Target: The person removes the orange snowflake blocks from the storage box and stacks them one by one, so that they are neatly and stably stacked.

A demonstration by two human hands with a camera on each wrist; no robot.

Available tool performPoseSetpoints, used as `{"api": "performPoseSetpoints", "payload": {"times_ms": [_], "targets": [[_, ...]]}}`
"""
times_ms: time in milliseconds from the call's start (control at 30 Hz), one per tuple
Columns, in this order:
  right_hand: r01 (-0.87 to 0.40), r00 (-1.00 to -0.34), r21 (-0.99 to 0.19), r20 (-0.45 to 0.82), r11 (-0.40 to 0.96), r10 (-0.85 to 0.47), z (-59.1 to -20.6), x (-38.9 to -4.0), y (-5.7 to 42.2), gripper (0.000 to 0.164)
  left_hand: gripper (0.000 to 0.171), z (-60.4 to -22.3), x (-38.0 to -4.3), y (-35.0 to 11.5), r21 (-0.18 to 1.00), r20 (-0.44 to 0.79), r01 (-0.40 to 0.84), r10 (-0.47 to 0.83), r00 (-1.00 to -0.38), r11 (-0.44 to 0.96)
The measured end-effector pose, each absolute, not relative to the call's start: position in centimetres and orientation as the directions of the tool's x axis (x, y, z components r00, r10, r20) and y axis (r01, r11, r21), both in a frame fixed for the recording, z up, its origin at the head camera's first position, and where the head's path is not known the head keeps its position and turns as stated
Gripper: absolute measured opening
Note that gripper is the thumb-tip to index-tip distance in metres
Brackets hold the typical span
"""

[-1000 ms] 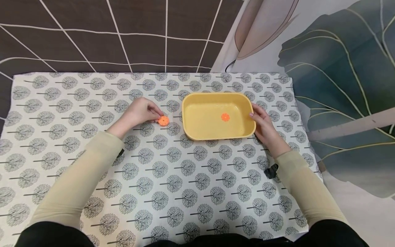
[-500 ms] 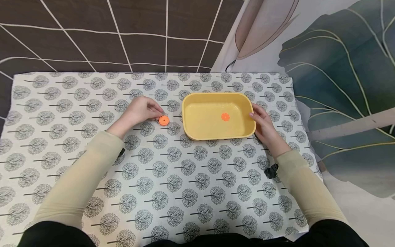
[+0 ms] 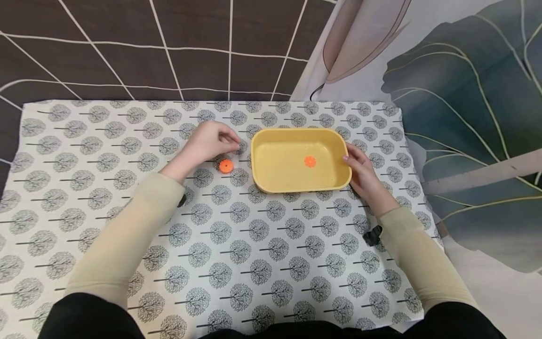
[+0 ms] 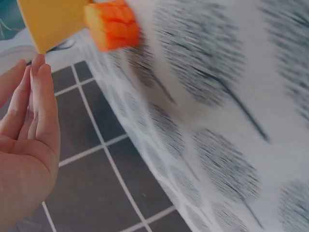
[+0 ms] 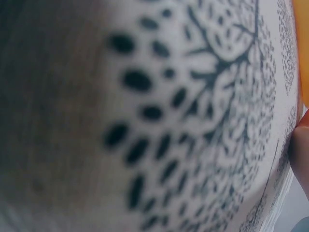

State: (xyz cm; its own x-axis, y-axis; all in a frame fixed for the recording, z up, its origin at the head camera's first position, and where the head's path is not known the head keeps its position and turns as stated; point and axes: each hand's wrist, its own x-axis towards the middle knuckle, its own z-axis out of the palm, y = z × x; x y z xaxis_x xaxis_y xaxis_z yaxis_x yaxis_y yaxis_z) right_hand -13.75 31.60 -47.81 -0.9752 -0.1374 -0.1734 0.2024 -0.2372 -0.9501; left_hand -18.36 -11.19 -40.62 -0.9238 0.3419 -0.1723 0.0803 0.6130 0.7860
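Note:
My left hand (image 3: pixel 216 140) hovers left of the yellow plastic box (image 3: pixel 277 186), its fingertips near the box's left wall and holding nothing. Just below that hand on the cloth sits a small orange round piece (image 3: pixel 226 166) with a scalloped edge and a dark centre. Seen from the left wrist, this orange piece (image 4: pixel 113 25) is thick and grooved around its side, apart from the nearly straight fingers (image 4: pixel 46 96). My right hand (image 3: pixel 363 172) grips the box's right end, thumb over the rim. Inside the box lies a flat orange flower-shaped slice (image 3: pixel 310 162).
A white cloth (image 3: pixel 254 254) printed with grey trees covers the table. Behind its far edge is a dark surface with white grid lines (image 3: pixel 195 70). To the right hangs a patterned curtain (image 3: pixel 466 117).
My left hand has let go of the orange round piece and moved right and slightly up, toward the box. The orange piece stays on the cloth. The right hand and box have kept still.

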Motion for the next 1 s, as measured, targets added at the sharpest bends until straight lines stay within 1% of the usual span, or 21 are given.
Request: {"api": "performPoseSetpoints", "payload": {"times_ms": [167,433,600,767,1000], "targets": [[0.212,-0.974,-0.952,-0.185,-0.22,-0.134,-47.9,-13.7,31.7,0.042,0.018,-39.9,-18.8,-8.9,0.801,-0.132,0.12,0.368,-0.92,0.587],[0.2,-0.975,-0.953,-0.172,-0.226,-0.141,-47.9,-13.5,31.7,0.042,0.019,-39.7,-19.4,-5.0,0.838,-0.144,0.122,0.432,-0.89,0.531],[0.189,-0.976,-0.952,-0.156,-0.239,-0.15,-47.9,-13.5,31.7,0.042,0.02,-40.1,-19.6,-2.8,0.847,-0.161,0.116,0.458,-0.874,0.519],[0.189,-0.976,-0.956,-0.158,-0.225,-0.15,-47.8,-13.6,31.6,0.043,0.022,-40.8,-20.0,-0.8,0.861,-0.159,0.114,0.474,-0.866,0.496],[0.205,-0.974,-0.955,-0.178,-0.215,-0.138,-47.8,-13.7,31.7,0.041,0.025,-42.0,-20.2,1.5,0.855,-0.132,0.162,0.509,-0.851,0.492]]}}
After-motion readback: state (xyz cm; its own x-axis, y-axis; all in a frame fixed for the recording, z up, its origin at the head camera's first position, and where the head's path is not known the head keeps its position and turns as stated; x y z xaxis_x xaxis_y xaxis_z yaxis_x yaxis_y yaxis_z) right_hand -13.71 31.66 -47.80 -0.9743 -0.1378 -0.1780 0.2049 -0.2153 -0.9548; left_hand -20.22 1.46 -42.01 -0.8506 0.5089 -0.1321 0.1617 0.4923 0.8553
